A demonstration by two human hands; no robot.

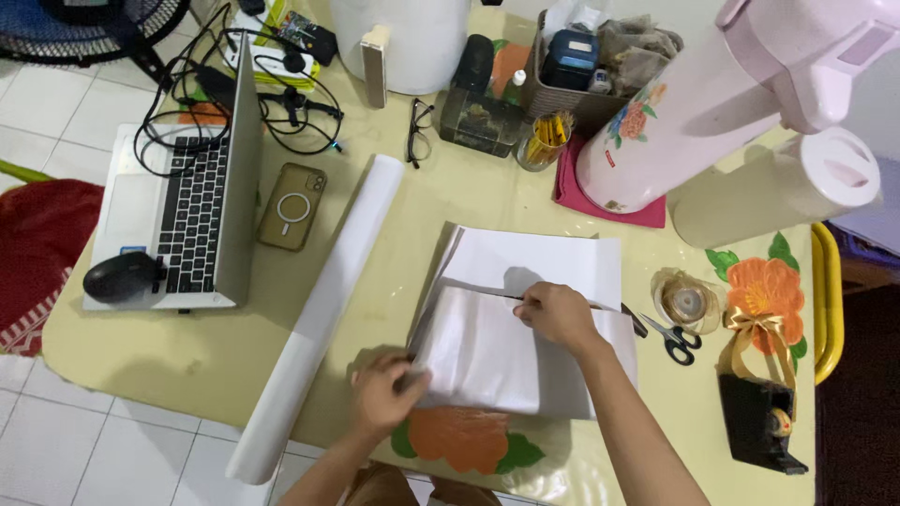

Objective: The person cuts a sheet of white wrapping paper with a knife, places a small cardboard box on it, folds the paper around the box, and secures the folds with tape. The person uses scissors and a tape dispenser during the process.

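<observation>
**White paper folded over a flat parcel, both hands on it**

White wrapping paper (525, 351) lies on the pale yellow table (187, 356) directly under both hands, folded round a flat rectangular parcel, w/ an unfolded flap stretching away from the person.

Left hand (386, 394) is at the parcel's near-left corner, fingers curled and pinching the paper edge. Right hand (558, 317) rests on top, near the far edge of the folded part, fingers bent and pressing the flap's fold line down; whether it pinches anything I can't tell.

Left of the left hand: long white paper roll (319, 314), lying diagonally, near end hanging off the table edge. Further left, a tan phone (292, 206) face down and an open silver laptop (187, 220) w/ a black mouse (120, 276) on its corner.

Right of the right hand: black-handled scissors (667, 333) just beside the paper, then a clear tape roll (686, 302), a gold ribbon bow (755, 323) and a black tape dispenser (761, 422).

Beyond the hands: black glasses (418, 131), a pink flask w/ flower print (684, 122) on a red mat, and a cream jug w/ white lid (778, 192).

Orange flower print (459, 439) on the table cover sits just below the parcel, betw. the forearms.
</observation>
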